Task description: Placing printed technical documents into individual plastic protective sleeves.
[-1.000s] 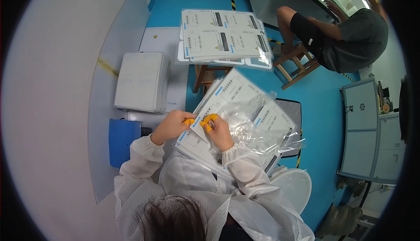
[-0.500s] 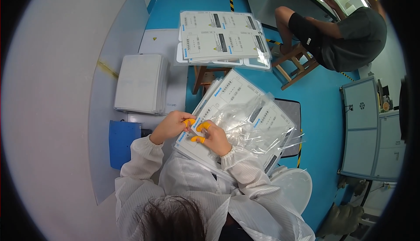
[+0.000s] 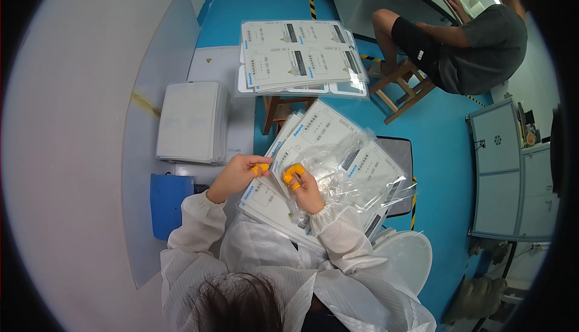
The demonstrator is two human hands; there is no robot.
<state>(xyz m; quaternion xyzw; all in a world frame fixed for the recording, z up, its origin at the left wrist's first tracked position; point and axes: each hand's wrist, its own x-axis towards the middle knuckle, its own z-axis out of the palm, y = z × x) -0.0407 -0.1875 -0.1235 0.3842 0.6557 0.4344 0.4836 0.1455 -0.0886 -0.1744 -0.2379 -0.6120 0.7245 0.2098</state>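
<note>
Since half a second ago, the right hand (image 3: 305,189) has drawn away from the left hand (image 3: 234,174), and its fingers, spread then, are now curled together. Yellow finger cots (image 3: 294,171) cover their tips; whether they grip a sheet edge or film, I cannot tell. Left-hand fingertips are close together beside the upper sheet's left edge, any grip unclear. The printed sheets (image 3: 316,132) lie slanted in front of the person, their support mostly hidden. Crumpled clear film (image 3: 344,169) and its glare blur part of the print. Blue lettering, black characters and dark blocks show on the sheets; smaller lines are illegible. Beyond, a second printed stack (image 3: 274,54) covers most of its wooden stool (image 3: 271,115).
</note>
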